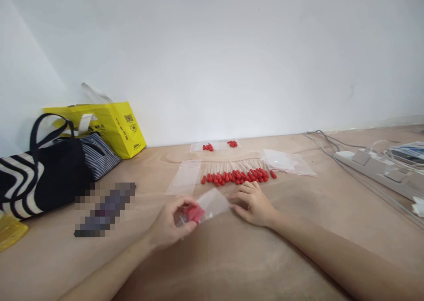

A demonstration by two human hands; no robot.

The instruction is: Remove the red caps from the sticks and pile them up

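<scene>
My left hand is closed around a clear plastic bag. Red tips show through the film beside my left fingers. The bag stretches to the right, where the thumb and fingers of my right hand are curled in at its far end and pinch its edge. Just beyond my hands lies a row of thin white sticks with red bulb-shaped ends, the red ends toward me. A flat clear bag lies left of the row. More clear bags overlap at its right.
Filled clear bags with red tips lie near the wall. On the left are a yellow bag, a black bag with white stripes and a dark, pixelated object. A power strip with cables stands at right.
</scene>
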